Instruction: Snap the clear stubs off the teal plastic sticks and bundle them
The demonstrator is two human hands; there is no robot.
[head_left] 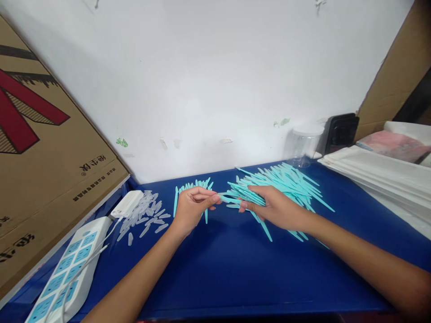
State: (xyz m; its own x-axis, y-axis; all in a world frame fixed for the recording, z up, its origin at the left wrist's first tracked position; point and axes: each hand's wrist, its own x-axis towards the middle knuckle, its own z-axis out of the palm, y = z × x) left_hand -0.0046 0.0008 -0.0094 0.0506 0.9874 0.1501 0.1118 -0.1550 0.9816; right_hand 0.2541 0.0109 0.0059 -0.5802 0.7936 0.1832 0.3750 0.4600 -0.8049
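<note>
My right hand [269, 204] is closed round a bundle of thin turquoise sticks [247, 194] with tapered ends; their exact kind does not show. The fingertips of my left hand [195, 206] pinch the end of one or two turquoise sticks that reach out of that bundle. Behind my right hand lies a large loose heap of the same sticks [289, 179]. A smaller group of turquoise sticks [193, 184] is lined up behind my left hand, partly hidden by it. To the left, small translucent caps or sleeves [148, 213] lie scattered on the blue table [235, 273].
A white power strip [72, 269] with cables and a white charger [127, 204] are at the left, beside a large cardboard box [50, 157]. At the back right stand a clear jar [305, 146] and a black tray [341, 134]. Stacked white sheets [380, 175] lie right.
</note>
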